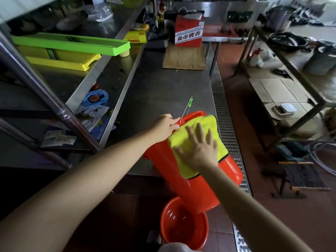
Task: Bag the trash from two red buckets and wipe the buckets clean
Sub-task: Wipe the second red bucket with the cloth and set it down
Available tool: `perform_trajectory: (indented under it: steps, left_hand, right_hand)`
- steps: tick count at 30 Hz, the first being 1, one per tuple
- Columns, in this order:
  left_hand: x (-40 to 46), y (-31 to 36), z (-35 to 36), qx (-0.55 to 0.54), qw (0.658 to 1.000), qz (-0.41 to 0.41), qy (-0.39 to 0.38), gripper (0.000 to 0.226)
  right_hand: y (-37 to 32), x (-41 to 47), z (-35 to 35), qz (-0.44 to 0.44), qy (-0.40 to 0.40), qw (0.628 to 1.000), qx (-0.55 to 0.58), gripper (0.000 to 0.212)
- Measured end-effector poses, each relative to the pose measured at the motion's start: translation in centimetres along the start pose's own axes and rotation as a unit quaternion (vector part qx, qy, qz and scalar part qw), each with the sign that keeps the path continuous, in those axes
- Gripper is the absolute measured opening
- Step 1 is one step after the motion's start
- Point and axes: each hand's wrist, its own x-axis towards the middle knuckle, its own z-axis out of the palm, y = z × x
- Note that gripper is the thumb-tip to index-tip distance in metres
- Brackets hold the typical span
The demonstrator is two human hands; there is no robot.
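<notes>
A red bucket lies tilted on its side over the front edge of the steel table, its rim pointing away from me. My left hand grips the bucket's far rim. A yellow cloth is draped over the bucket's side, and my right hand presses flat on it with fingers spread. The bucket's wire handle with a green grip sticks up beyond the rim. A second red bucket stands upright on the floor below, and its inside looks empty.
A wooden board with a red carton sits at the table's far end. Green and yellow trays lie on the left shelf, wrappers beneath. A floor drain grate runs to the right of the table. A metal rack stands at the right.
</notes>
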Motion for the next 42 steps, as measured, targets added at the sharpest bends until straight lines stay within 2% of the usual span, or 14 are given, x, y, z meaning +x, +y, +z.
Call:
perform_trajectory:
  steps: [3, 9, 12, 15, 18, 21, 23, 26, 30, 32, 34, 37, 40, 42]
  left_hand:
    - [0.4, 0.3, -0.7, 0.024, 0.999, 0.013, -0.032, 0.044]
    - [0.9, 0.8, -1.0, 0.050, 0.998, 0.016, -0.029, 0.043]
    - [1.1, 0.9, -0.8, 0.054, 0.998, 0.006, -0.034, 0.042]
    - [1.2, 1.0, -0.9, 0.067, 0.997, -0.002, -0.047, 0.042]
    - [1.5, 1.4, -0.9, 0.066, 0.996, -0.023, -0.048, 0.043]
    - [1.8, 2.1, -0.8, 0.088, 0.995, -0.021, -0.047, 0.044]
    - [1.9, 2.3, -0.6, 0.109, 0.993, -0.013, -0.039, 0.043]
    - [1.8, 2.6, -0.5, 0.119, 0.992, -0.009, -0.033, 0.040]
    - [1.7, 2.7, -0.4, 0.116, 0.993, -0.002, -0.030, 0.038]
    - [1.6, 2.6, -0.4, 0.106, 0.994, -0.003, -0.025, 0.039]
    - [1.5, 2.4, -0.5, 0.098, 0.995, -0.004, -0.026, 0.037]
    - [1.4, 2.0, -0.5, 0.075, 0.996, -0.019, -0.033, 0.037]
    - [1.5, 2.0, -0.3, 0.060, 0.997, -0.037, -0.031, 0.036]
    - [1.4, 2.1, -0.1, 0.049, 0.997, -0.050, -0.025, 0.035]
  right_hand:
    - [-3.6, -2.8, 2.3, -0.048, 0.043, 0.994, -0.089, 0.087]
    - [-3.2, -2.7, 2.3, -0.060, 0.060, 0.993, -0.086, 0.082]
    - [-0.1, -1.2, 1.4, -0.057, 0.040, 0.997, -0.036, 0.083]
    - [4.0, 0.9, -0.3, 0.022, 0.009, 0.997, 0.073, 0.083]
    - [7.3, 3.5, -2.3, 0.087, -0.048, 0.976, 0.192, 0.073]
    - [7.7, 4.2, -3.1, 0.089, -0.060, 0.972, 0.210, 0.068]
    - [5.9, 2.9, -2.9, 0.076, -0.056, 0.981, 0.170, 0.080]
    - [1.7, -0.6, -1.3, 0.057, -0.030, 0.997, 0.037, 0.099]
    - [-2.9, -6.1, 2.7, -0.100, 0.029, 0.986, -0.132, 0.088]
    - [-3.1, -7.4, 4.0, -0.160, 0.057, 0.973, -0.157, 0.078]
    - [-2.2, -7.0, 3.7, -0.173, 0.066, 0.973, -0.137, 0.071]
    - [0.6, -5.1, 1.7, -0.143, 0.055, 0.986, -0.066, 0.068]
    - [4.9, -2.9, -0.7, -0.063, 0.011, 0.997, 0.049, 0.067]
    - [8.2, -1.4, -2.1, 0.004, -0.002, 0.986, 0.166, 0.062]
